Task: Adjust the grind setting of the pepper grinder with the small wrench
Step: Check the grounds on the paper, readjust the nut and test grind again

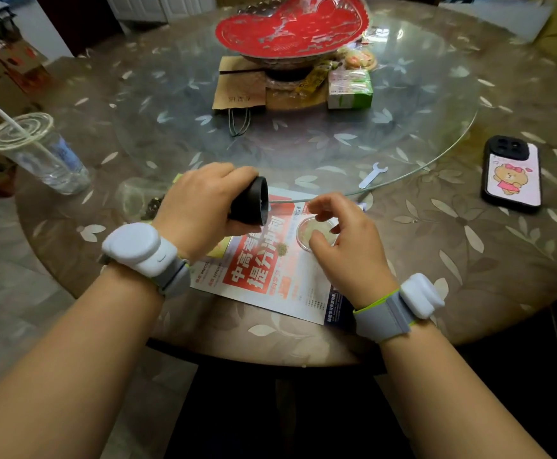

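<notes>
A: What's on the table (pixel 469 246), biggest things first?

B: A glass turntable (pixel 303 134) covers the middle of it, and a printed flyer (pixel 270 276) lies at the near edge. Over the flyer the left hand (pixel 201 207) holds the pepper grinder (pixel 250 203) on its side, open end facing right, fingers wrapped tight around the black body.

A: And the right hand (pixel 346 246)?

B: It hovers over a small clear dish (pixel 316 233) on the flyer, fingers loosely curled and apart, gripping nothing I can make out. A little heap of ground pepper (pixel 282 249) sits just beside the dish.

A: The small wrench (pixel 372 175)?

B: Lying on the turntable's rim, well apart from both hands, untouched.

A: So how far along?

B: Early or between steps, I'd judge. The grinder is held ready, but the wrench still has to be picked up and brought to the grinder's open end. Whether any adjusting is done, I can't tell.
</notes>
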{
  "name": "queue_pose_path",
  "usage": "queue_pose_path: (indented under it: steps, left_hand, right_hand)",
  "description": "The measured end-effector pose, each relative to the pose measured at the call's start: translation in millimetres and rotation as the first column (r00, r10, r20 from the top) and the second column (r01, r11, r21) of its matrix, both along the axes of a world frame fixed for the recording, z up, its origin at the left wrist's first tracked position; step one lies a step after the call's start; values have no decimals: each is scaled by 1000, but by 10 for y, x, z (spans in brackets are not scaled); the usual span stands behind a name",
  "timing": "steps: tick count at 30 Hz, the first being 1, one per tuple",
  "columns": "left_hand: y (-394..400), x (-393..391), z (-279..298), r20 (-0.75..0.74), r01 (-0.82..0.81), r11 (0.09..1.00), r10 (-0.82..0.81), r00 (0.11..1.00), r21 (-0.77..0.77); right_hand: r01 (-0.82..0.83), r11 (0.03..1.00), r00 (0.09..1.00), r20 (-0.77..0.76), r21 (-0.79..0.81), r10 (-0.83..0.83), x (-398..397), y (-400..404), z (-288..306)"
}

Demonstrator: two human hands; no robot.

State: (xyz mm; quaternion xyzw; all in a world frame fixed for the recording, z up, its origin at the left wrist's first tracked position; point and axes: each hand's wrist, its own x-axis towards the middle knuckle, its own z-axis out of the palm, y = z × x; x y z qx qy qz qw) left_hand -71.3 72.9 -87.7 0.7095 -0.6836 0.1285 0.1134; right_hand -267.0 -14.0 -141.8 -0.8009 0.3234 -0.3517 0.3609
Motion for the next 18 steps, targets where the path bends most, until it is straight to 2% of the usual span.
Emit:
queue_pose_path:
  steps: [3, 6, 9, 13, 15, 18]
  left_hand:
    - [22, -71, -7, -92, -10, 999, 6, 996, -44]
    - [3, -141, -56, -139, 1, 999, -6, 990, -41]
    - [-35, -215, -94, -169, 16, 999, -22, 985, -35]
    - [-38, -252, -85, -211, 20, 998, -32, 977, -62]
    - [-13, -224, -59, -273, -8, 997, -14, 962, -81]
    - [29, -173, -28, -449, -91, 982, 8, 893, -163]
  right_hand:
    - [15, 1000, 996, -89, -9, -16, 11, -139, -8]
    - [75, 984, 968, -225, -164, -111, 20, -380, -33]
    - [163, 926, 886, -361, -342, -289, 25, -615, -41]
    - [133, 926, 730, -597, -352, -332, -15, -809, -73]
    - [93, 920, 710, -622, -381, -330, -39, -869, -102]
    - [105, 874, 727, -563, -475, -393, -52, -920, -114]
